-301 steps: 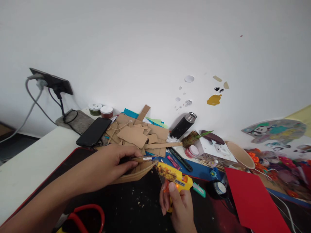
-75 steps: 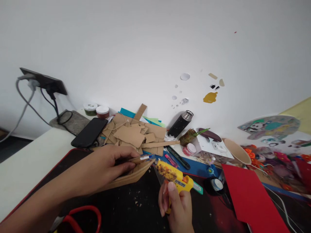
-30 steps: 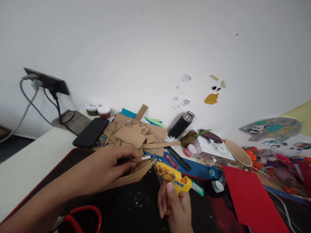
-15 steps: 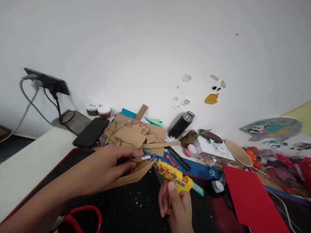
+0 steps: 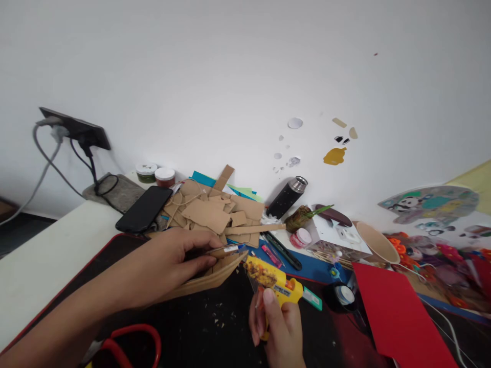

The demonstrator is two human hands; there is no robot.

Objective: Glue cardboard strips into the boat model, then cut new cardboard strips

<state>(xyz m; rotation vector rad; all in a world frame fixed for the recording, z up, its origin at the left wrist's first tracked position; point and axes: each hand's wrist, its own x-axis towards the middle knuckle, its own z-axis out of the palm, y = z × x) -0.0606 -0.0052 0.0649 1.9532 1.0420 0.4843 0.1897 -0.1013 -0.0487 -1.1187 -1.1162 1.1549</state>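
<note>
Hardly anything has shifted over the last second: the right hand (image 5: 278, 327) has only nudged the yellow glue gun (image 5: 274, 283), its grip closed round the handle and the nozzle just beside the tip of the curved cardboard piece (image 5: 215, 273), so the gluing looks to be mid-seam. The left hand (image 5: 172, 260) keeps that piece pinned to the black mat on the tabletop (image 5: 42, 255), pinching a thin strip on top. The joint itself hides behind the fingers, and the red-handled thing (image 5: 134, 340) is cut off below.

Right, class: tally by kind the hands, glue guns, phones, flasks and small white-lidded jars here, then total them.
hands: 2 (left hand, right hand)
glue gun: 1
phone: 1
flask: 1
jars: 2
Total: 7
</note>
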